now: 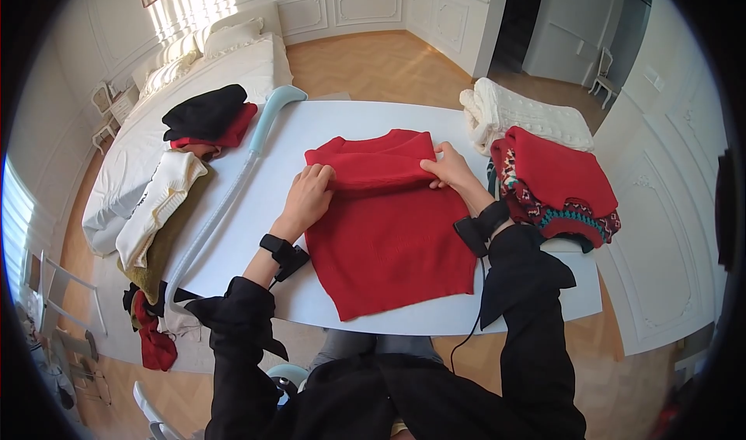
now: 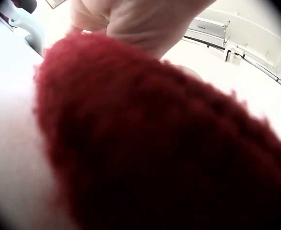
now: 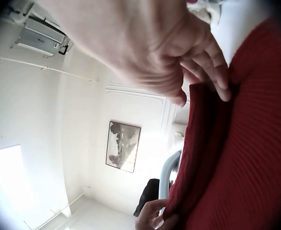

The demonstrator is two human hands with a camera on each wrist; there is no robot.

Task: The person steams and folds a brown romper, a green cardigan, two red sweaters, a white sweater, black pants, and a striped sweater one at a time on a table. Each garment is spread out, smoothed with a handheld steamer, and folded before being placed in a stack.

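A red knitted sweater [image 1: 392, 246] lies on the white table in front of me, its upper part doubled over into a band across the body. At the left end of this band, my left hand [image 1: 308, 195] grips the fabric with curled fingers. My right hand [image 1: 457, 172] pinches the right end between thumb and fingers. In the right wrist view, the raised knit edge [image 3: 193, 143] runs between the two hands, with several layers showing. Blurred red fabric [image 2: 145, 134] fills most of the left wrist view and hides the left fingertips.
A pale blue steamer head [image 1: 286, 96] and its hose [image 1: 225, 199] lie along the table's left side. Left of it are black, red, white and olive garments [image 1: 159, 199]. At the right are a folded cream cable knit [image 1: 528, 117] and a stack of red and patterned knits [image 1: 556, 176].
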